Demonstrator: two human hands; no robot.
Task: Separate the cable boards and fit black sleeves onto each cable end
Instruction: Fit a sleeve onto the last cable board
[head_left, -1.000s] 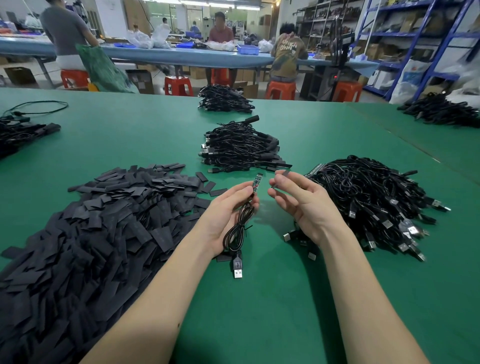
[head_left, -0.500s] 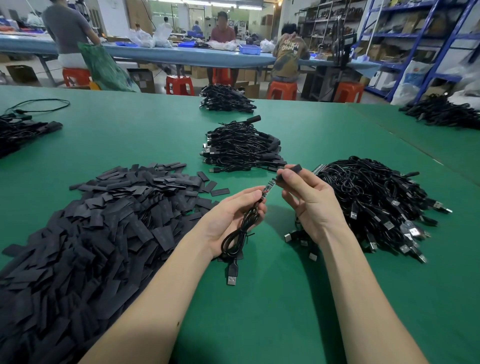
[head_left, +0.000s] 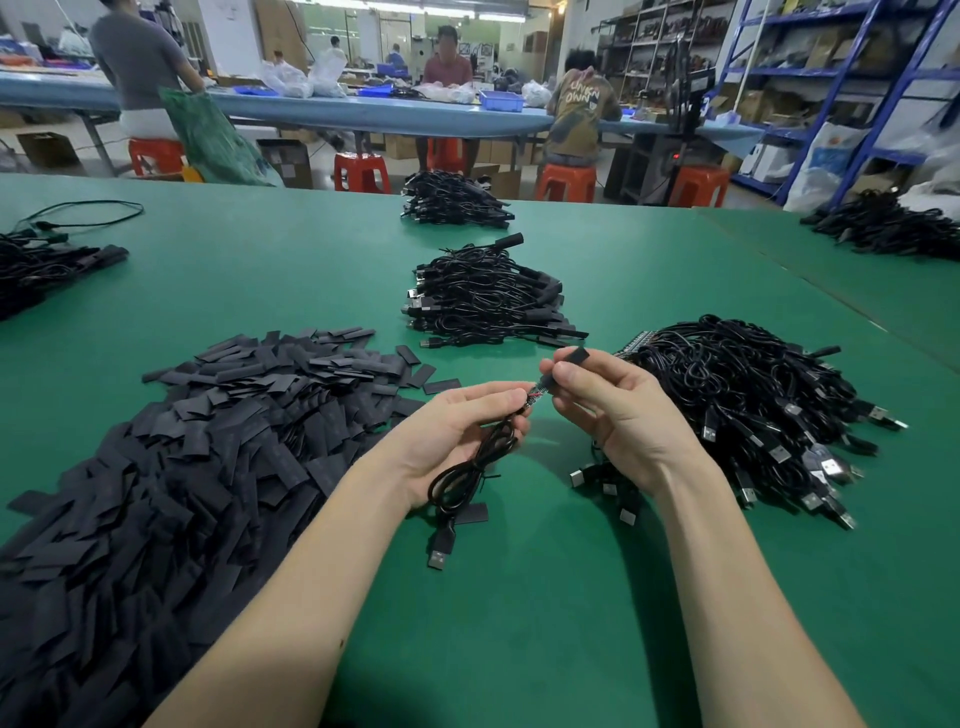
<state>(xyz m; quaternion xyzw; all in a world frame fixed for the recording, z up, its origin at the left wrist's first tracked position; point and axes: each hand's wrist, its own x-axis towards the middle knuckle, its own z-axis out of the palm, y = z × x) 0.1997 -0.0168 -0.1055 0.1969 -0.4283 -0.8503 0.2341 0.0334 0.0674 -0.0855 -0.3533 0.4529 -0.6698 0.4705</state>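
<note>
Mid-table, our left hand (head_left: 457, 431) pinches the cable (head_left: 470, 467) just behind its board (head_left: 537, 391); right hand (head_left: 618, 410) pinches a sleeve (head_left: 571, 358) w/ its mouth on the board tip. Sleeve's light, limp & prob. collapses, so we'd grip near its mouth; board looks fragile. Piles left, right & far; free room is near-side.

Beyond your green-topped table (head_left: 260, 270), a long light-blue workbench (head_left: 363, 111) stands with orange plastic stools (head_left: 361, 171) beside it; blue metal shelving (head_left: 841, 78) rises right of that workbench.
</note>
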